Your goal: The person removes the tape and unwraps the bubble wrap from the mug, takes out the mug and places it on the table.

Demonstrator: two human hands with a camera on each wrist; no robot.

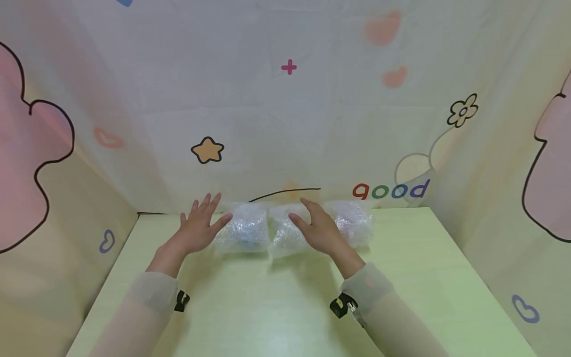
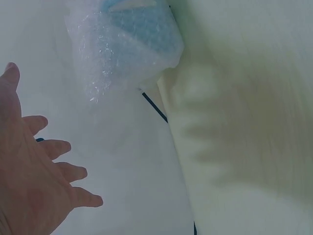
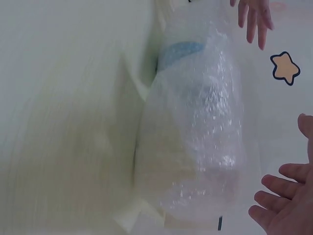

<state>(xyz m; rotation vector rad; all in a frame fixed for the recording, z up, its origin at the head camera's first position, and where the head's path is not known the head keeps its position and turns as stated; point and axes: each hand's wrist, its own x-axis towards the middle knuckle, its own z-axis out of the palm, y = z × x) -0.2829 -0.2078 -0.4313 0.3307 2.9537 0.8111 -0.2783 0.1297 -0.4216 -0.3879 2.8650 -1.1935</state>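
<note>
Three bubble-wrapped bundles lie side by side along the back of the table: a left bundle (image 1: 251, 225), a middle bundle (image 1: 283, 235) and a right bundle (image 1: 358, 223). Something blue shows through the bubble wrap (image 2: 142, 29) in the left wrist view. My left hand (image 1: 198, 230) has its fingers spread beside the left bundle's outer end, thumb overlapping it in the head view. Over the middle and right bundles hovers my right hand (image 1: 318, 230), fingers extended and partly covering both. Both palms hold nothing; the right wrist view shows the right hand (image 3: 288, 196) apart from the wrap.
The pale table (image 1: 267, 307) ends at a printed cloth backdrop (image 1: 267, 114) just behind the bundles. Cloth side walls (image 1: 58, 263) stand left and right. A black wrist mount (image 1: 341, 305) sits under the right sleeve.
</note>
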